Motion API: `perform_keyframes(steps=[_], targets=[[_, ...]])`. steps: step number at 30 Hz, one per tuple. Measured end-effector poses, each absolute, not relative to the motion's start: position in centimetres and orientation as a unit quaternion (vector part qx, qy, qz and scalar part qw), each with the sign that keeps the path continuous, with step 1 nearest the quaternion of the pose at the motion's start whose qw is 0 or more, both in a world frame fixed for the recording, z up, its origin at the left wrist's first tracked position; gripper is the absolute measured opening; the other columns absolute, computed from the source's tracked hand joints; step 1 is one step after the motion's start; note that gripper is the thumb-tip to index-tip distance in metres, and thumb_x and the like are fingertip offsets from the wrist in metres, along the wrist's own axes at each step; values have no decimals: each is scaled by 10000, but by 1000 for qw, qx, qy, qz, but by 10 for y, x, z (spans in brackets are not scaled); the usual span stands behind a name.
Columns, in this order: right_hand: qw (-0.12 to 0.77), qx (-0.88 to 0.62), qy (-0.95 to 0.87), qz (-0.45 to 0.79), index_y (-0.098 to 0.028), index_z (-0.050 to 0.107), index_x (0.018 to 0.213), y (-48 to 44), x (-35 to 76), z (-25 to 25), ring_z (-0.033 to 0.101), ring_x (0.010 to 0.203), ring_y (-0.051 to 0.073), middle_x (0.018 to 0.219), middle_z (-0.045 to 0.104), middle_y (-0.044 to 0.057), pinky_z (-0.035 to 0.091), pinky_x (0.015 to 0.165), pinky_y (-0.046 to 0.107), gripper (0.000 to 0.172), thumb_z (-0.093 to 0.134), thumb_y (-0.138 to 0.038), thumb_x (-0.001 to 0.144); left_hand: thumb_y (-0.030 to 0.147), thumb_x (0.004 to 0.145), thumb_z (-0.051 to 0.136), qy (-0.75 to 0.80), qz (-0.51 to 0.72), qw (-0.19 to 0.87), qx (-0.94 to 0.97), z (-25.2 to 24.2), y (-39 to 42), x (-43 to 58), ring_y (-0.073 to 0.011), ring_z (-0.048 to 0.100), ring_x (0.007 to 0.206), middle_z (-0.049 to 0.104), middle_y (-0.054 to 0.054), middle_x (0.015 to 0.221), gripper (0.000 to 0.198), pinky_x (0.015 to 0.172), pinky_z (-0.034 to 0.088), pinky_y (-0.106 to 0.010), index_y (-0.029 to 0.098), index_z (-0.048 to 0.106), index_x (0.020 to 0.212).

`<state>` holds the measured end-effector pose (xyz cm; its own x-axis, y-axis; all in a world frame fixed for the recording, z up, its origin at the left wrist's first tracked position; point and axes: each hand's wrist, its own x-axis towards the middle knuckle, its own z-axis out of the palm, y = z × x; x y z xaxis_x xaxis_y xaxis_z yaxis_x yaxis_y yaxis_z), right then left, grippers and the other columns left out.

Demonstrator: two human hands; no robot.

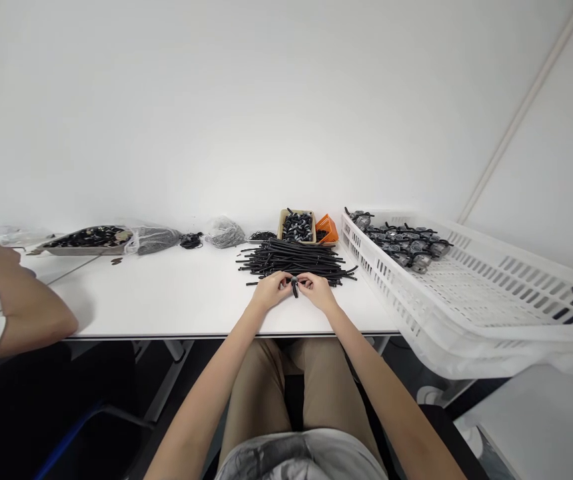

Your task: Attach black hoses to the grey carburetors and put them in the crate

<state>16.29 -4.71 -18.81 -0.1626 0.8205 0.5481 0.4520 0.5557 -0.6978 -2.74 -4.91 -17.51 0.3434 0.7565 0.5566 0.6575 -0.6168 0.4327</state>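
Black rubber tube (294,287) up now, pinched tight by the left hand (270,291) and right hand (315,291), fingertips pressed together on it! It's held just in front of the heap of black tubing (291,261) on the white table (166,303).

A plain white wall (276,113) fills most of what I see ahead of me, and a second white wall (546,173) meets it on my right. A pale strip (522,111) runs slantwise up the corner between them. The light is soft and even across both. My long white table (166,300) stands right up against the wall, with a thin pale edge along its near side. Below it I can make out pale angled metal legs (171,373) and a dark floor (406,360). Down to my left sits a dark chair with a blue edge (66,440), and another white tabletop (541,427) juts in at my lower right.
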Motion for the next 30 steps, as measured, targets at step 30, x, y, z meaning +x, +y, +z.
perform_keyframes(steps=[30], targets=[[474, -446, -731, 203, -223, 691, 1069, -48, 163, -189, 658, 694, 126, 949, 759, 28, 538, 719, 263, 302, 574, -167, 796, 314, 858, 560, 445, 363, 104, 812, -177, -43, -28, -129, 573, 645, 685, -8, 783, 207, 630, 415, -234, 196, 684, 975]])
